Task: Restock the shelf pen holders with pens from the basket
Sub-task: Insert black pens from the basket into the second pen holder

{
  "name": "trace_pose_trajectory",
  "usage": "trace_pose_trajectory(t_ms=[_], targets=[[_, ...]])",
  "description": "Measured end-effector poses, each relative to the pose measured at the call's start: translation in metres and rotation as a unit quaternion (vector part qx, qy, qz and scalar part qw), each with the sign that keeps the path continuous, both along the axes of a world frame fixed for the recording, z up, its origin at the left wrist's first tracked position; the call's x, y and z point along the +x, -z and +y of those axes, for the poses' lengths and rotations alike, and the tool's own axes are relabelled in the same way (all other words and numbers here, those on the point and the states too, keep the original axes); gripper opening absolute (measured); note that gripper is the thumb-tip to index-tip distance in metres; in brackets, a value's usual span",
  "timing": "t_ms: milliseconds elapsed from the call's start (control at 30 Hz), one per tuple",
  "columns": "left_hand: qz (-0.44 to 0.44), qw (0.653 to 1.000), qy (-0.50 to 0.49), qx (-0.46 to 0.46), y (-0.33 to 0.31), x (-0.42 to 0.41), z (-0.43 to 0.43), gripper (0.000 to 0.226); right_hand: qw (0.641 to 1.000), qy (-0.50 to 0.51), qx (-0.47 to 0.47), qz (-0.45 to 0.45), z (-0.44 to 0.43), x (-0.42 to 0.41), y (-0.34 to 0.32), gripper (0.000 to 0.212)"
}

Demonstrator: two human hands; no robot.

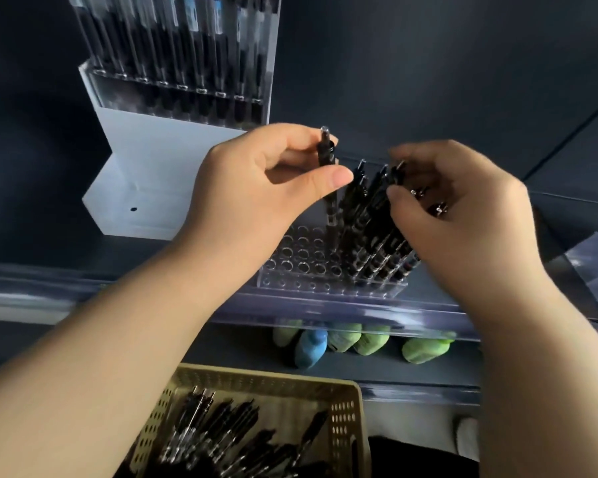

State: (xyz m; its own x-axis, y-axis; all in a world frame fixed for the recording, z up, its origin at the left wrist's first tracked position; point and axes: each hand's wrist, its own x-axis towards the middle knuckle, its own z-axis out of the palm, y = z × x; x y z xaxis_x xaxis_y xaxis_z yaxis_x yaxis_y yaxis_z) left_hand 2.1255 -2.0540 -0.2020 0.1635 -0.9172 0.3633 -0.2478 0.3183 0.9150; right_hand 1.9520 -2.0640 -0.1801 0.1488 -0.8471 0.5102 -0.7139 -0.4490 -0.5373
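A clear acrylic pen holder (pixel 301 274) with rows of round holes stands on the shelf; its right half is filled with black pens (pixel 377 243), its left holes are bare. My left hand (pixel 256 188) pinches a black pen (pixel 329 188) upright between thumb and fingers, its tip down at a hole beside the filled rows. My right hand (pixel 463 215) grips a bunch of black pens over the holder's right side. A beige perforated basket (pixel 346 419) at the bottom holds several black pens (pixel 221 439).
A taller clear display (pixel 173 56) of black pens on a white stand sits at the upper left. Green and blue squishy items (pixel 363 343) lie on the shelf below, behind a clear shelf lip (pixel 325 312). Dark shelf back panel fills the right.
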Motion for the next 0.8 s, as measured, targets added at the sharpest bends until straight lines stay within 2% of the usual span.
trace_pose_trajectory(t_ms=[267,433,667,800], targets=[[-0.002,1.000,-0.011,0.016,0.004,-0.002,-0.004,0.030,1.000,-0.023,-0.003,0.004,-0.004,0.002,0.000,0.032],[-0.016,1.000,-0.012,0.011,0.005,-0.004,0.000,0.037,0.999,-0.034,0.009,0.001,-0.005,-0.001,0.001,0.032],[-0.025,1.000,-0.004,-0.001,0.011,0.005,0.002,0.034,0.996,-0.048,-0.018,0.070,-0.008,0.000,0.007,0.034],[-0.031,1.000,0.001,0.005,0.013,0.004,0.000,0.037,0.994,-0.048,-0.053,0.085,-0.013,0.000,0.011,0.025]])
